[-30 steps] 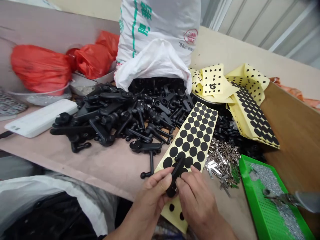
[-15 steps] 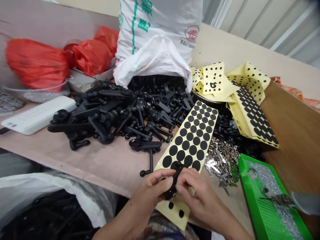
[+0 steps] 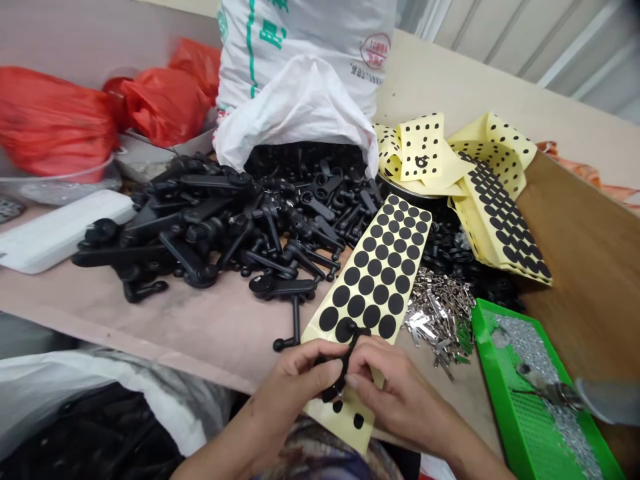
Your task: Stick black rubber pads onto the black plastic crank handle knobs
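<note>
Between my two hands is a black plastic crank handle, its knobbed upper end (image 3: pixel 353 336) showing above the fingers. My left hand (image 3: pixel 303 380) pinches it from the left with thumb and forefinger. Curled fingers of my right hand (image 3: pixel 393 380) grip it from the right; they hide much of its middle. Under the hands lies a yellow backing sheet (image 3: pixel 345 425) with rows of round black stickers, a few small black dots showing at its near end. One loose crank handle (image 3: pixel 283 288) rests on the table just left of the sheet.
A heap of black crank handles (image 3: pixel 200 220) spills from a white woven sack (image 3: pixel 310 87). Right of the sheet are small metal clips (image 3: pixel 435 307) and a green tray (image 3: pixel 493 367) with tiny silvery pieces and a screwdriver-like tool (image 3: pixel 555 393). An open bag (image 3: pixel 190 413) sits at lower left.
The view has shifted a little, so the table's things appear slightly further left and higher. Both hands keep hold of the crank handle, with only small finger movement.
</note>
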The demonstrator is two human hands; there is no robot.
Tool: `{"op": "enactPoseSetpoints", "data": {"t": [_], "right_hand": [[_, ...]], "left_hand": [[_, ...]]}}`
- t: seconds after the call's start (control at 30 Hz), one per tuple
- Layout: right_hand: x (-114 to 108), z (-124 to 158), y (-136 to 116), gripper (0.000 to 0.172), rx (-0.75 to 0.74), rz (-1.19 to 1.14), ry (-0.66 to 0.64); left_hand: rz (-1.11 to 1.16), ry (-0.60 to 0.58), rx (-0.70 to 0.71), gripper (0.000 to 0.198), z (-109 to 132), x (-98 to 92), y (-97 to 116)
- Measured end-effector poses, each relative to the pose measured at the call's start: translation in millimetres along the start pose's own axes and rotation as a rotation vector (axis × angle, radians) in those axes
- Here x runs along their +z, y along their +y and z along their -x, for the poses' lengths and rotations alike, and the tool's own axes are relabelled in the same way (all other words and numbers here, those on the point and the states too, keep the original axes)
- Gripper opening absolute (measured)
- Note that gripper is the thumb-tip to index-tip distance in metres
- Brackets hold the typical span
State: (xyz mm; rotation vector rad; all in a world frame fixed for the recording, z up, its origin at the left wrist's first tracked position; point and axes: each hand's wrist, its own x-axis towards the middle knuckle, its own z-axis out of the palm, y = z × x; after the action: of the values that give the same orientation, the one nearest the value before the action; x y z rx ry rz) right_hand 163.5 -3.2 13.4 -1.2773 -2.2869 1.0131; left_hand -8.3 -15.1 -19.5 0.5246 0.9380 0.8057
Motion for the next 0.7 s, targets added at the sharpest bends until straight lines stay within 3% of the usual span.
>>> {"op": "enactPoseSetpoints", "data": {"t": [0.37,0.57,0.7], "right_hand": [[8.0,0.1,7.3,0.016,0.010,-0.263,0.035],[2.5,-5.2,7.5,0.015,0.141,-0.357,0.005],[1.4,-4.0,8.0,0.013,0.124,-0.290,-0.022]], "left_hand": [[0.025,0.032,0.024,0.022,0.7,3.6,-1.9],[-0.097,-0.061,0.075,0.035,-0.1,-6.4,-6.4],[-0.245,-0.119,0.143,0.037,-5.1,-12.2,-8.4]]}}
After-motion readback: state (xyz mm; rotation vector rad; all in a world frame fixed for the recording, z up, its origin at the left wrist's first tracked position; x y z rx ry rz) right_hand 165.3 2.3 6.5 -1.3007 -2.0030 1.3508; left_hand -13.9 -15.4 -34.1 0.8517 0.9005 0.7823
